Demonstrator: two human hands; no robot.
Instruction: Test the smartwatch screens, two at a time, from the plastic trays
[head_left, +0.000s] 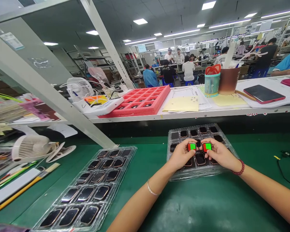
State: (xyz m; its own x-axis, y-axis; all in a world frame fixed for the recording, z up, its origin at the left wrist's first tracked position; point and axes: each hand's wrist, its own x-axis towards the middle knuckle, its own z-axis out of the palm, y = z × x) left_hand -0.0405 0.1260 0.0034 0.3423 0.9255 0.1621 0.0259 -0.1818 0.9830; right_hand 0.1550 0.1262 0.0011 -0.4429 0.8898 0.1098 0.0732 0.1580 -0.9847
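My left hand (181, 155) and my right hand (221, 154) meet above a clear plastic tray (193, 126) of dark square smartwatch-like bodies. Between the fingers of my left hand is a small square device (191, 147) with a red frame and bright green face. My right hand grips a matching red-and-green device (207, 147). The two devices are close together but apart. My hands hide the middle of the tray's pockets. A second clear tray (120, 177) of similar dark, glossy bodies lies to my left on the green mat (207, 201).
A white fan (31, 148), pens and a white ruler-like strip lie at the left. Beyond the mat, a raised white shelf (207, 112) holds a red foam tray (140, 101), papers, cups and a phone. A metal upright slants across the left. Co-workers sit at benches far behind.
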